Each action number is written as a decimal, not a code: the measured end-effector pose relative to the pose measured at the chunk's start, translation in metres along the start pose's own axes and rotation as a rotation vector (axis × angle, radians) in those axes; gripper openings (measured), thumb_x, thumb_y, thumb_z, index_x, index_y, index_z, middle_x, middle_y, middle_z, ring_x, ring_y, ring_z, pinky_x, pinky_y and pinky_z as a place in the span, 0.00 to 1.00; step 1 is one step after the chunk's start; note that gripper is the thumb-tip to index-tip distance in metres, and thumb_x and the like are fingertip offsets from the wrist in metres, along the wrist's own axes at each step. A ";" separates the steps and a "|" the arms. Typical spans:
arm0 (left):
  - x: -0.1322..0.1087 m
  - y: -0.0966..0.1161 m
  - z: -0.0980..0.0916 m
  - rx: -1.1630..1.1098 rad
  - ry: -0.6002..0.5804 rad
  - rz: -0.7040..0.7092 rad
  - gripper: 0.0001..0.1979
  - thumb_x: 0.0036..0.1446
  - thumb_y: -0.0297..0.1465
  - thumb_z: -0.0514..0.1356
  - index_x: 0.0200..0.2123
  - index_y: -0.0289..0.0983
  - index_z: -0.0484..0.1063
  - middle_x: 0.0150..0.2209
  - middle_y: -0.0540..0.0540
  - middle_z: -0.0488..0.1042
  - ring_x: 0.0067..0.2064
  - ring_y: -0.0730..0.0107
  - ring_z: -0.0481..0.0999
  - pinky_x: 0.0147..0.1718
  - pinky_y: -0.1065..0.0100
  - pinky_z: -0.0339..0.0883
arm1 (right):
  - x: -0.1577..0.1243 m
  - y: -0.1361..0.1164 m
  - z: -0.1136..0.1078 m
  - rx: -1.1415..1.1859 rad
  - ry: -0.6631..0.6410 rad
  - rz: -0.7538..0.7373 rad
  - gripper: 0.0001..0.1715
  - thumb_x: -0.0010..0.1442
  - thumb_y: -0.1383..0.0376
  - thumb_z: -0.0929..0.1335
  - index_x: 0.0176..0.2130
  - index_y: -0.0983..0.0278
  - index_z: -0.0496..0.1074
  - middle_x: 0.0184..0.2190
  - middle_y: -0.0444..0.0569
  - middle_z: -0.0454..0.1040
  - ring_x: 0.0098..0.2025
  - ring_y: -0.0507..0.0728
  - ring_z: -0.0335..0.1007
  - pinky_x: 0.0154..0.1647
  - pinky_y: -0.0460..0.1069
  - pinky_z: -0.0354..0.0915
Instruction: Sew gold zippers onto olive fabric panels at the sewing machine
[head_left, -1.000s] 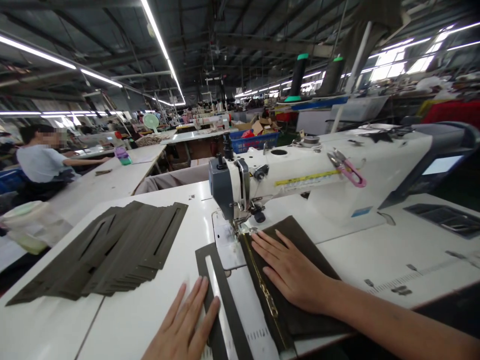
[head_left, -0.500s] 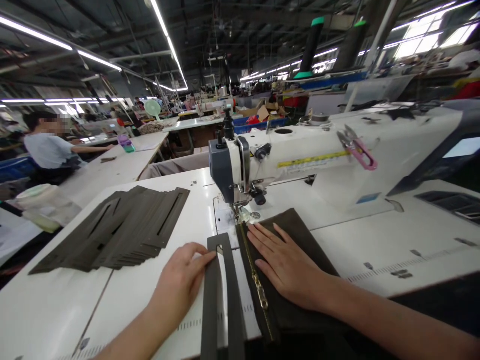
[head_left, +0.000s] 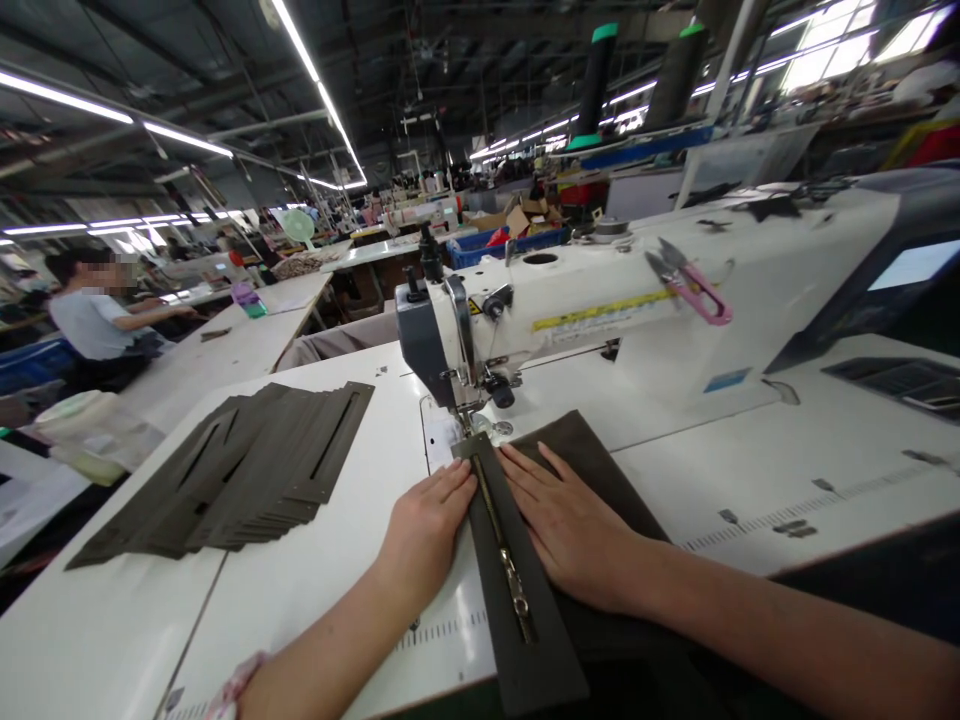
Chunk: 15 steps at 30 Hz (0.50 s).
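Two bare hands, palms down, flat on the work at a white sewing table point(head_left: 112, 630): the left hand point(head_left: 427, 525) against the left edge of a dark olive slotted strip point(head_left: 536, 650), the right hand point(head_left: 570, 525) on a dark brown fabric panel point(head_left: 581, 450), fingertips at the strip's right edge. Neither grip closed, both hands open with fingers extended, pressing down, nothing pinched or lifted.

Strip lying over the panel, matte and stiff-looking, its exact material impossible to tell. Long axis running from the presser foot point(head_left: 466, 422) toward the table's near edge, the near end leaning slightly to the right. Upper end right at the foot, near end just short of the table's edge. Along the strip's slot, a brass-toothed zipper point(head_left: 504, 565) with a metal slider point(head_left: 517, 603) toward the near end.

Toward the table's left side, a fanned stack of matching slotted strips point(head_left: 225, 470), overlapping like shingles, each with one long narrow opening. Above the hands, a white sewing machine point(head_left: 570, 305) with a gray head; on its arm, a yellow label strip point(head_left: 600, 312), lettering too small to read, and pink-handled thread snips point(head_left: 694, 295) resting nearby. Printed ruler marks point(head_left: 442, 632) across the tabletop, left of the strip. Well beyond the table's far left corner, a seated co-worker point(head_left: 94, 325) in a pale shirt, one arm reaching along another table.
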<state>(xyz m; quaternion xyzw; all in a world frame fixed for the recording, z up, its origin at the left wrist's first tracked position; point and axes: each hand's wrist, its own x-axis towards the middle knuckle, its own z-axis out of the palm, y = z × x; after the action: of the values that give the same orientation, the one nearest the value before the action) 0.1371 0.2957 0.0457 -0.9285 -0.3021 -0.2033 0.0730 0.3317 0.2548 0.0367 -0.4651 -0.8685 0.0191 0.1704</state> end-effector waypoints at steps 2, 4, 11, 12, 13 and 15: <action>-0.001 -0.001 -0.001 -0.018 0.003 0.015 0.17 0.57 0.19 0.46 0.46 0.31 0.70 0.48 0.38 0.71 0.50 0.61 0.71 0.49 0.59 0.68 | 0.000 0.000 -0.001 0.011 0.016 0.006 0.28 0.62 0.66 0.56 0.61 0.65 0.52 0.61 0.53 0.52 0.63 0.59 0.42 0.61 0.62 0.41; -0.001 -0.001 -0.002 -0.032 0.015 0.017 0.17 0.58 0.20 0.46 0.45 0.32 0.70 0.48 0.38 0.72 0.50 0.62 0.71 0.48 0.59 0.68 | 0.001 0.000 -0.002 0.027 0.023 0.013 0.29 0.61 0.67 0.57 0.61 0.65 0.52 0.61 0.53 0.53 0.63 0.59 0.42 0.61 0.62 0.41; 0.001 -0.003 -0.001 0.031 -0.023 0.028 0.17 0.61 0.22 0.44 0.47 0.30 0.69 0.49 0.37 0.70 0.50 0.61 0.70 0.48 0.59 0.68 | 0.005 -0.001 -0.002 0.073 0.025 0.051 0.29 0.63 0.65 0.55 0.62 0.67 0.50 0.61 0.55 0.52 0.63 0.61 0.44 0.61 0.64 0.42; 0.001 -0.003 -0.001 0.042 -0.036 0.031 0.17 0.61 0.23 0.44 0.48 0.30 0.68 0.50 0.37 0.70 0.51 0.61 0.70 0.49 0.60 0.68 | 0.006 -0.001 -0.001 0.087 0.018 0.059 0.29 0.63 0.64 0.55 0.62 0.67 0.49 0.61 0.55 0.51 0.63 0.61 0.44 0.60 0.65 0.42; 0.000 -0.004 -0.001 0.049 -0.052 0.030 0.17 0.61 0.23 0.44 0.48 0.31 0.67 0.50 0.37 0.69 0.52 0.61 0.69 0.49 0.60 0.67 | 0.007 -0.001 0.000 0.102 0.010 0.064 0.29 0.64 0.62 0.55 0.62 0.66 0.48 0.61 0.56 0.51 0.63 0.62 0.44 0.60 0.66 0.41; -0.002 -0.007 -0.001 0.052 -0.078 0.027 0.17 0.61 0.24 0.45 0.49 0.31 0.66 0.51 0.38 0.69 0.53 0.61 0.67 0.51 0.61 0.66 | 0.008 -0.001 -0.001 0.134 -0.010 0.066 0.29 0.65 0.60 0.54 0.63 0.64 0.47 0.61 0.58 0.51 0.63 0.64 0.43 0.59 0.68 0.40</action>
<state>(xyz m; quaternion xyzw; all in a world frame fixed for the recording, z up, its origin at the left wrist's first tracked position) 0.1315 0.2999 0.0459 -0.9375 -0.2972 -0.1581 0.0878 0.3269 0.2610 0.0400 -0.4809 -0.8503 0.0851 0.1961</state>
